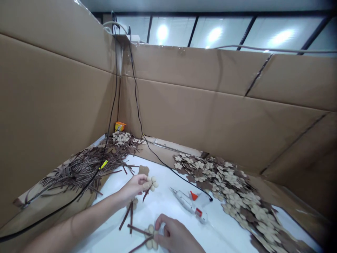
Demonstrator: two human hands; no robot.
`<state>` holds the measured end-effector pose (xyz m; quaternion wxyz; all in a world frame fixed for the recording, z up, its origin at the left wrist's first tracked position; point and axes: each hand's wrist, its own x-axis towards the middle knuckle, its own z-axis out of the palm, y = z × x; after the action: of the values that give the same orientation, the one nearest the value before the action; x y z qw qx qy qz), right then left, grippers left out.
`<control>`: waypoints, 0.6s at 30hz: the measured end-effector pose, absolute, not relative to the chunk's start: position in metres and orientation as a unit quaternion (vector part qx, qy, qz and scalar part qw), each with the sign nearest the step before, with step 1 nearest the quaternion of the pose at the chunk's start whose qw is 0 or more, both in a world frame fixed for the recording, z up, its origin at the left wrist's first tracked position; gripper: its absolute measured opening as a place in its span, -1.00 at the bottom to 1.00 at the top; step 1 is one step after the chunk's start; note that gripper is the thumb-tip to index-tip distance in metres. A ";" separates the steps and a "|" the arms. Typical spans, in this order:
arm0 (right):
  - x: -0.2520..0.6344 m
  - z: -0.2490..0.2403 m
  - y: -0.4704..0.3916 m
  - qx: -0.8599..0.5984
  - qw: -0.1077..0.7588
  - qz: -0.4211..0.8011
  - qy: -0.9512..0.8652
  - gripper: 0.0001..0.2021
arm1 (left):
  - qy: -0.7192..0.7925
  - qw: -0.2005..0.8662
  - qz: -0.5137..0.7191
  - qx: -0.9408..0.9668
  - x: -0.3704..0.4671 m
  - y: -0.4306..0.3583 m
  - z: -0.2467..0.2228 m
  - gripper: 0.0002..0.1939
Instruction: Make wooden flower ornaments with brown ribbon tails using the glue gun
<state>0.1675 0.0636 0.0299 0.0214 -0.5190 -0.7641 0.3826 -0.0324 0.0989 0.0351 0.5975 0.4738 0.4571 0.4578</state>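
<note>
My left hand (137,187) is closed in a pinch on a beige flower cutout (154,182) with a short dark brown strip (146,194) hanging below it. Under that hand another beige flower (135,203), with brown strips attached, lies partly hidden on the white board (110,214). Near the front edge, my right hand (175,234) has its thumb and index finger closed at the right side of a beige flower (150,232) with two brown strips (139,230) reaching out to the left. A white glue gun (184,202) lies between and beyond the hands.
Brown strips (79,168) are heaped at the left. Beige and brown flower cutouts (234,189) cover the right side. A black cable (168,168) crosses to the glue gun. Tall cardboard walls (189,105) enclose the back and sides; a small orange-yellow box (120,126) stands in the corner.
</note>
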 end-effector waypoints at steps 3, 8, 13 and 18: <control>0.167 0.024 0.066 -0.513 0.027 0.398 -0.760 -0.87 | 0.452 0.610 0.447 0.474 -0.033 0.100 0.034 -0.52; 0.171 0.015 0.073 -0.506 0.047 0.446 -0.737 -0.90 | 0.422 0.621 0.419 0.511 -0.033 0.094 0.042 -0.56; 0.176 0.015 0.076 -0.474 0.086 0.523 -0.703 -0.87 | 0.411 0.601 0.401 0.555 -0.029 0.091 0.046 -0.59; 0.171 0.026 0.078 -0.468 0.151 0.544 -0.680 -0.87 | 0.455 0.525 0.374 0.614 -0.019 0.083 0.035 -0.86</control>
<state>0.1713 0.0777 0.0257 0.1510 -0.4680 -0.6802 0.5436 -0.0194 0.0834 0.0345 0.5253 0.6138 0.4552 0.3742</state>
